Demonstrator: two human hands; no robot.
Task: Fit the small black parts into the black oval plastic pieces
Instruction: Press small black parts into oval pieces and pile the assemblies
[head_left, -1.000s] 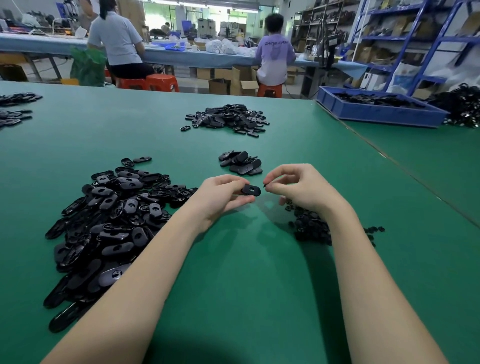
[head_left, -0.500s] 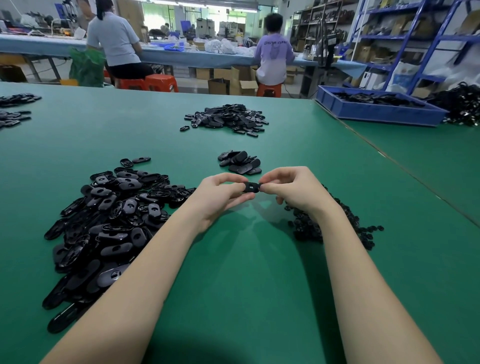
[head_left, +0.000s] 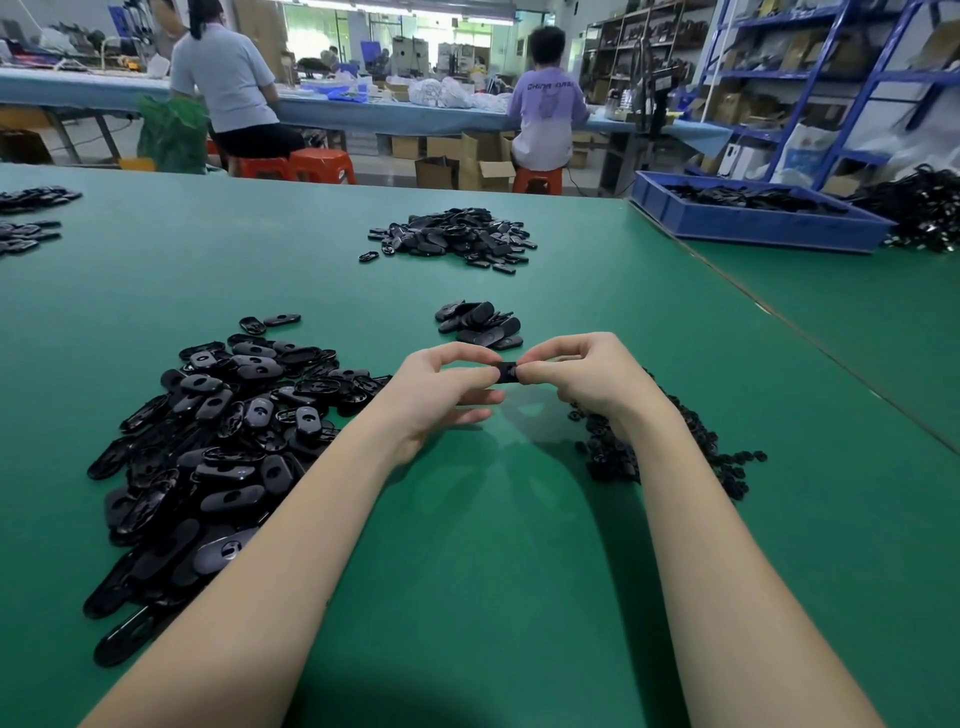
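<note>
A black oval piece (head_left: 505, 373) is held level above the green table, mostly hidden by fingers. A large heap of oval pieces (head_left: 208, 441) lies at left; small black parts (head_left: 670, 447) are piled at right.

- Green work table (head_left: 467, 571) fills the foreground.
- Long blue-topped bench (head_left: 363, 111) beyond its far edge; two seated persons on orange stools (head_left: 322, 163).
- Blue shelving (head_left: 831, 78) far right.
- Bright windows (head_left: 332, 26) behind.

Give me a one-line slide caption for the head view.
Both hands, left hand and right hand, pinch one black oval piece above the green table.
</note>
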